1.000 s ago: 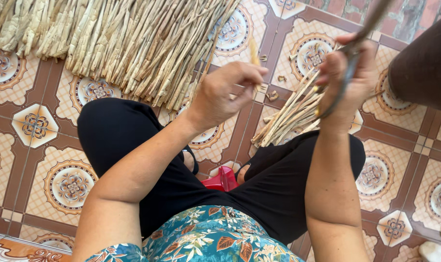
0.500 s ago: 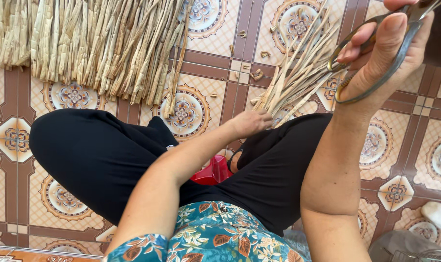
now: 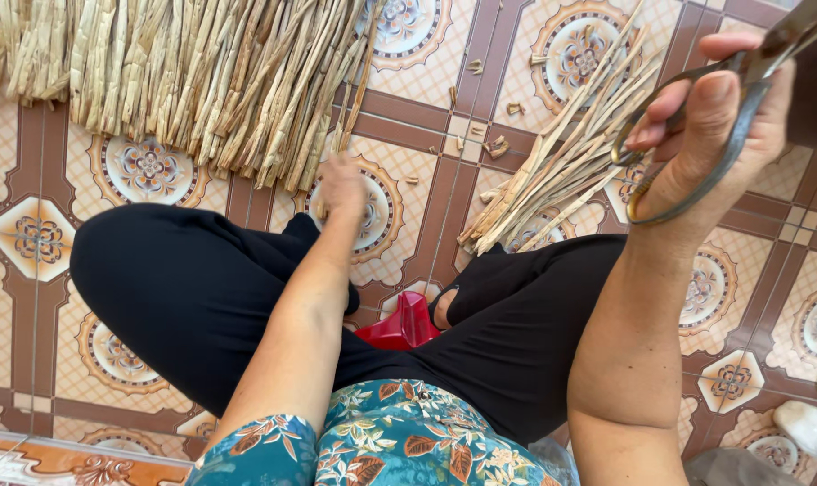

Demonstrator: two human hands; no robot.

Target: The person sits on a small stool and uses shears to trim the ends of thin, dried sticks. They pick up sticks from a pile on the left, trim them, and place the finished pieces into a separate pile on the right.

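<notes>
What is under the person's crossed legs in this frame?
A red plastic object shows in the gap between the black-trousered legs, on the patterned tile floor. Only a small part is visible; the legs cover the rest, so its full shape cannot be told.

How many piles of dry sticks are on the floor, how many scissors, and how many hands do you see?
Piles of dry sticks: 2 - the big row by the left hand, and the small bundle near the right knee.
Scissors: 1, in the right hand.
Hands: 2 - left hand, right hand.
Red plastic thing: 1.
Total: 6
</notes>
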